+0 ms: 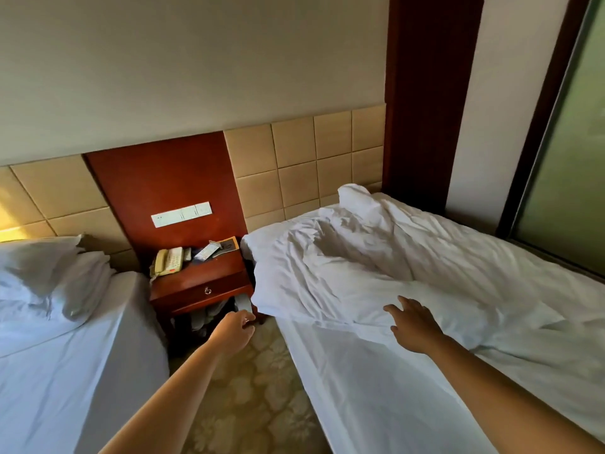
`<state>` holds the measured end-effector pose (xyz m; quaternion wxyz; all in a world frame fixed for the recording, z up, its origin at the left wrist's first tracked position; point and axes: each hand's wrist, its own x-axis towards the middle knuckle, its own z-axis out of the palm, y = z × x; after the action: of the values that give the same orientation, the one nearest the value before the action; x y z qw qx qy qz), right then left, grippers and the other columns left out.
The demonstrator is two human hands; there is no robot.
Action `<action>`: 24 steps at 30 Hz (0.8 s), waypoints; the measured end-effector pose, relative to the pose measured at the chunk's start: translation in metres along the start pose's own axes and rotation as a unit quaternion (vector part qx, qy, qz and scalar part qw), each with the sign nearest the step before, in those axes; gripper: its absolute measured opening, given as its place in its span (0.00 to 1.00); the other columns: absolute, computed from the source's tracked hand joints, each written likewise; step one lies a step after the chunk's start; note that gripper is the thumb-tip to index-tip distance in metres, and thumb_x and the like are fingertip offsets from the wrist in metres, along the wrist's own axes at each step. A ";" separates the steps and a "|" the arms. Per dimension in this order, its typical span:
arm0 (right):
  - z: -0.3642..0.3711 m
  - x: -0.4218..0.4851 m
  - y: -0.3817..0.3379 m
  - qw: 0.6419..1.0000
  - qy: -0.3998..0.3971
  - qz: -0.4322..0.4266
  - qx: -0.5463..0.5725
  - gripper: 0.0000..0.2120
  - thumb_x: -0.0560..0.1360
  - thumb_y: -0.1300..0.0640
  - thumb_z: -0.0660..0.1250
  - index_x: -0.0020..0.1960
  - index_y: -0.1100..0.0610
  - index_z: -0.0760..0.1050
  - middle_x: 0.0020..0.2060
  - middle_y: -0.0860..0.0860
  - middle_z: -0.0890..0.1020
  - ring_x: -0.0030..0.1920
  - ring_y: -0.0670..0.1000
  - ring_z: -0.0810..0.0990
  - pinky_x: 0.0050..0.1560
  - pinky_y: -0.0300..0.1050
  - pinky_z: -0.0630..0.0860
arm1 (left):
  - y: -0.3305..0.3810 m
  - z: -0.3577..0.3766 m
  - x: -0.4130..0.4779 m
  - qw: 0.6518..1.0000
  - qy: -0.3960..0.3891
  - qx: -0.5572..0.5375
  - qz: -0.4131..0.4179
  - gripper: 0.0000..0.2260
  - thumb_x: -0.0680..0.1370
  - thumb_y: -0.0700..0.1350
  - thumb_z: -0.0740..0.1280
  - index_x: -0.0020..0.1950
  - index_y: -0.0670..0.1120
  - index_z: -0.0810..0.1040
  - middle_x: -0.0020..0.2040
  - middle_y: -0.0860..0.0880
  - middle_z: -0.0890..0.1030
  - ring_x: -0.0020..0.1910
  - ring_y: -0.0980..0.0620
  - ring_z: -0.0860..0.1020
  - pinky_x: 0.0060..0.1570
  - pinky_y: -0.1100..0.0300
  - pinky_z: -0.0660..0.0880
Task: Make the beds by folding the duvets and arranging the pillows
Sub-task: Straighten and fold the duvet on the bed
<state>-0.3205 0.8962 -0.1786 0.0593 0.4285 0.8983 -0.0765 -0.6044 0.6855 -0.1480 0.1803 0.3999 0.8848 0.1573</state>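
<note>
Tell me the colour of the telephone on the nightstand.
Cream-beige telephone, shown best in the head view, sitting on the reddish-brown wooden nightstand.

Right hand [414, 326] spread over rumpled duvet [360, 257]; left hand [234, 332] near nightstand [199, 283]

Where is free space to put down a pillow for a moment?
The left bed has bare sheet on the near side of its pillows. The right bed has a bare strip between its edge and the crumpled duvet. The nightstand is crowded: telephone, papers.
</note>
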 end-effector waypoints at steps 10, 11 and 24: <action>-0.051 0.214 0.006 0.999 -0.007 0.013 -0.038 0.28 0.80 0.56 0.53 0.77 0.46 0.46 0.76 0.56 0.44 0.76 0.60 0.45 0.74 0.57 0.48 | -0.023 -0.023 0.198 0.999 -0.033 0.018 -0.016 0.18 0.79 0.44 0.63 0.68 0.44 0.70 0.64 0.43 0.72 0.61 0.46 0.74 0.56 0.60 0.69; -0.057 0.236 -0.001 0.999 0.007 0.005 -0.038 0.29 0.80 0.57 0.53 0.77 0.46 0.47 0.76 0.56 0.45 0.76 0.60 0.46 0.75 0.57 0.48 | -0.026 -0.028 0.216 0.999 -0.029 0.019 -0.023 0.18 0.79 0.44 0.62 0.68 0.44 0.69 0.64 0.42 0.72 0.60 0.46 0.74 0.54 0.61 0.69; -0.015 0.385 -0.041 0.998 -0.022 0.060 -0.005 0.29 0.79 0.57 0.54 0.77 0.47 0.48 0.76 0.52 0.52 0.75 0.56 0.53 0.74 0.52 0.54 | -0.062 -0.033 0.456 0.993 -0.099 0.052 0.043 0.19 0.79 0.45 0.62 0.70 0.45 0.67 0.65 0.42 0.69 0.55 0.47 0.77 0.54 0.60 0.73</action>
<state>-0.5940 1.1664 -0.2262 0.0858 0.4795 0.8699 -0.0773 -0.9398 0.9908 -0.2334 0.2391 0.4602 0.8514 0.0786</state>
